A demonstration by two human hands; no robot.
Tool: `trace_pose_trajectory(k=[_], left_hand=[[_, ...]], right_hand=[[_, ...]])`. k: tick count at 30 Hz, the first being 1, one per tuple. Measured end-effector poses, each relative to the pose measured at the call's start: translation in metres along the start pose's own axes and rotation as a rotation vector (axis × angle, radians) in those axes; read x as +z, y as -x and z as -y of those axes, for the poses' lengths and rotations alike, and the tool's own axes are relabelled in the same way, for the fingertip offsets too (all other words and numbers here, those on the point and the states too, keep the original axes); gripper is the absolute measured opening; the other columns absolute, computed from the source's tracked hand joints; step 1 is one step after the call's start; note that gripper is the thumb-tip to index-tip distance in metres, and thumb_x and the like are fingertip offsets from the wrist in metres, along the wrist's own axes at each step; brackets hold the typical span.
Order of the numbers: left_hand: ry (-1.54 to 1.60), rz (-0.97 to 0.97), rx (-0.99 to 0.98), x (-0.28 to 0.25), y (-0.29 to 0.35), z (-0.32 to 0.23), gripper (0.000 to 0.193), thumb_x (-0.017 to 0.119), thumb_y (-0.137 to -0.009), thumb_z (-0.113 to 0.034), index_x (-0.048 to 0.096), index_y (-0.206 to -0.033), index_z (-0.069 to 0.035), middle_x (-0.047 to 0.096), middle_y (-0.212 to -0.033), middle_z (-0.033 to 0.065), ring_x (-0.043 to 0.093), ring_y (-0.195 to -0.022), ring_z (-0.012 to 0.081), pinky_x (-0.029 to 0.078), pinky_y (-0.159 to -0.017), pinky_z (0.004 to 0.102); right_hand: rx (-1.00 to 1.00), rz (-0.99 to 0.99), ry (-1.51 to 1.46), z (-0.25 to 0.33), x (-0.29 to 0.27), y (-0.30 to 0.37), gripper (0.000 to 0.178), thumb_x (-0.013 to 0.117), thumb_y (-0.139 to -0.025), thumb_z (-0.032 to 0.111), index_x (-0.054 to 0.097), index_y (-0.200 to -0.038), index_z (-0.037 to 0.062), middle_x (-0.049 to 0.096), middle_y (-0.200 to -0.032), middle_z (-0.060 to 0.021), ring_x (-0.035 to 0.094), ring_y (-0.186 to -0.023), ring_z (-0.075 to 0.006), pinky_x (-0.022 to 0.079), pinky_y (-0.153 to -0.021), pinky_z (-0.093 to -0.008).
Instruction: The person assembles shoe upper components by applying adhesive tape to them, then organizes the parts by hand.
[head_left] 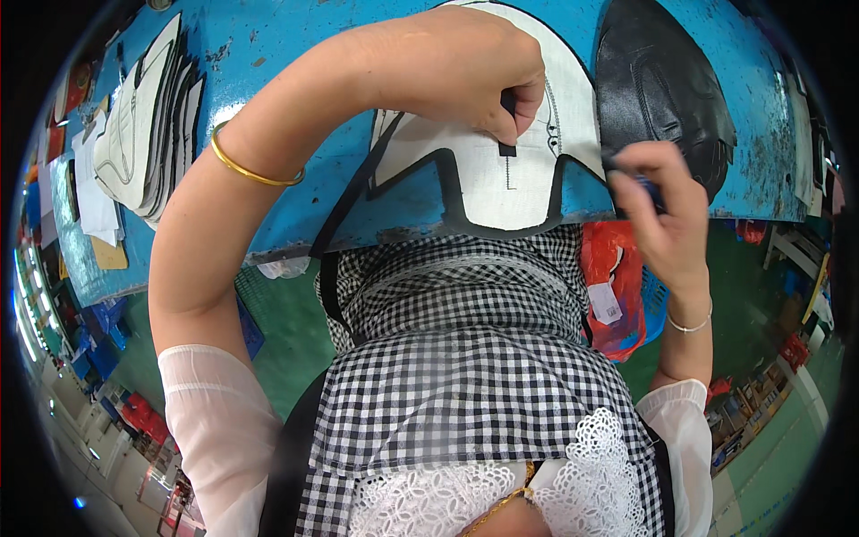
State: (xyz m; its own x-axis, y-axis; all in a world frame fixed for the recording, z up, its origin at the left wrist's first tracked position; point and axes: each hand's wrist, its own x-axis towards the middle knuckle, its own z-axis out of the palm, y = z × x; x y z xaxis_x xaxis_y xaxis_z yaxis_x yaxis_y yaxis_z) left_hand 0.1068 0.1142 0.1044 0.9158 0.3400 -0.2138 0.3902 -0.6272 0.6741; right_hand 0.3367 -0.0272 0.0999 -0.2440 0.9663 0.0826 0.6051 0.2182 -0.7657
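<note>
A white fabric shoe-upper piece (501, 192) with black edging and stitched lines lies flat on the blue table in front of me. My left hand (501, 80) reaches over it with fingers pinched on a black strip (508, 150), whose end sits at the top of a short drawn line in the middle of the piece. To the right of the piece, my right hand (660, 201) is closed round a small dark and blue object (651, 191), blurred and mostly covered by the fingers. A long black band (358, 183) runs from beneath my left forearm over the table's front edge.
Black leather upper pieces (667, 89) lie at the right on the blue table (403, 234). A stack of white upper pieces (148, 125) stands at the far left. Below the edge hang a red plastic bag (617, 304) and a blue basket (656, 309).
</note>
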Motion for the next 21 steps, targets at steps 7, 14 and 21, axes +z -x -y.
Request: trace_pose_trajectory(k=[7,14,21], left_hand=[[-0.228,-0.181,0.107,0.002,0.001,0.009,0.015,0.075,-0.073,-0.014,0.070,-0.079,0.000,0.066,-0.071,0.0089,0.063,-0.066,0.0186,0.049,-0.063,0.0326],[0.091,0.104,-0.163,-0.039,0.002,-0.002,0.024,0.064,-0.076,-0.017,0.071,-0.087,0.003,0.069,-0.079,0.0204,0.067,-0.074,0.0329,0.052,-0.069,0.0387],[0.057,0.157,-0.075,-0.040,0.000,0.003,0.023,0.061,-0.076,-0.016,0.070,-0.085,0.003,0.069,-0.078,0.0200,0.067,-0.074,0.0336,0.051,-0.069,0.0400]], right_hand=[[-0.283,0.163,0.382,0.001,0.019,-0.030,0.019,0.074,-0.075,0.009,0.062,-0.090,0.0084,0.065,-0.081,-0.0039,0.065,-0.072,-0.0243,0.051,-0.059,-0.0350],[-0.323,0.251,0.273,-0.005,0.010,-0.043,0.016,0.072,-0.079,0.010,0.061,-0.090,0.0101,0.066,-0.079,-0.0048,0.065,-0.070,-0.0254,0.049,-0.056,-0.0350],[-0.203,0.103,0.498,0.006,0.024,-0.048,0.019,0.072,-0.083,0.018,0.060,-0.096,0.0109,0.067,-0.078,-0.0053,0.066,-0.067,-0.0263,0.049,-0.055,-0.0358]])
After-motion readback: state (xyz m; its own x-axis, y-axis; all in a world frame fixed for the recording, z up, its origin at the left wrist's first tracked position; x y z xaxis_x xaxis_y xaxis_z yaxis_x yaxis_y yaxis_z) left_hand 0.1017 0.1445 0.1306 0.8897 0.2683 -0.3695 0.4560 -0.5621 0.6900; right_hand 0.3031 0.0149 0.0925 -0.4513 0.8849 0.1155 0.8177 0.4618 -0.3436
